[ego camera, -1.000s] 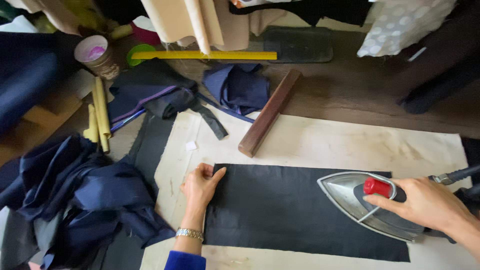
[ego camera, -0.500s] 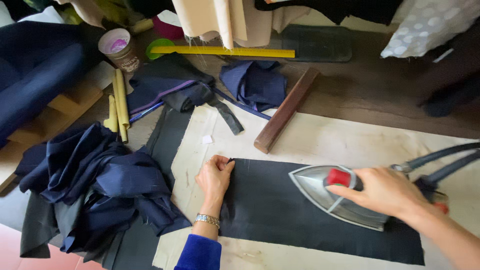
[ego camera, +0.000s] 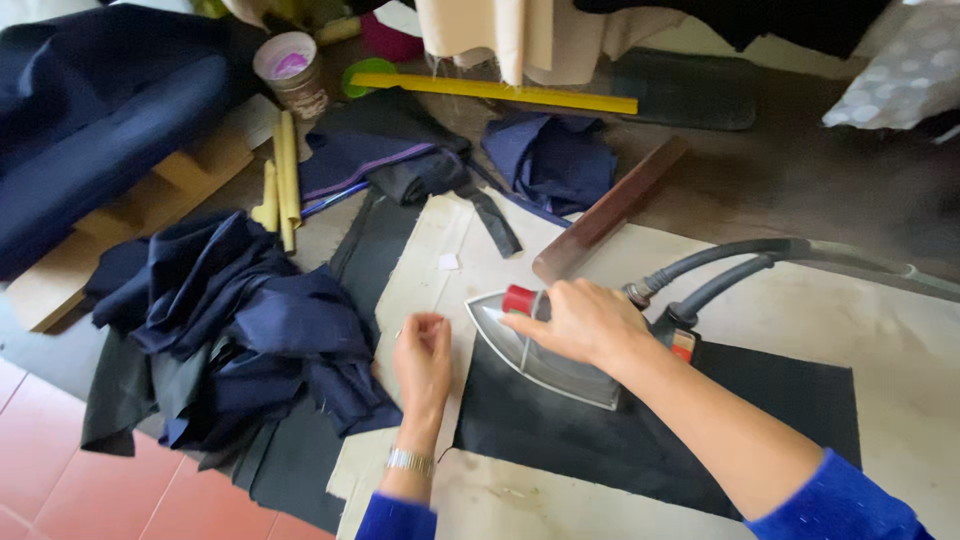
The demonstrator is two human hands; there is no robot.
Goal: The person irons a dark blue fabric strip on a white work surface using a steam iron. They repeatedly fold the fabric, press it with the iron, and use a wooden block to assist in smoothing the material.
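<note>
The head view looks down on a table (ego camera: 800,180) covered partly by a pale padded sheet (ego camera: 900,330). On that sheet lies a flat black fabric piece (ego camera: 650,440), a long rectangle running from the middle of the view out to the right.

The right hand (ego camera: 580,322) grips the handle of a steam iron (ego camera: 545,345), fingers (ego camera: 530,325) curled and pressed together around it beside the red knob (ego camera: 518,299). The iron's silvery body sits on the left end of the black fabric piece, its pointed nose reaching past the fabric's left edge onto the pale sheet. 2 grey hoses (ego camera: 760,262) leave the back of the iron and run off to the right.

The left hand (ego camera: 425,360) hovers just left of the iron's nose, over the fabric's left edge, fingers bent and drawn loosely together; whether they pinch anything cannot be told. A metal watch band (ego camera: 410,460) circles that wrist, and both sleeves are blue.

To the left, a heap of navy cloth (ego camera: 240,330) is crumpled at the table's edge. Farther back lie a brown wooden block (ego camera: 610,210), a yellow ruler (ego camera: 495,90), several yellow sticks (ego camera: 285,170), a folded navy piece (ego camera: 550,160) and a cup (ego camera: 290,70) with a purple inside.
</note>
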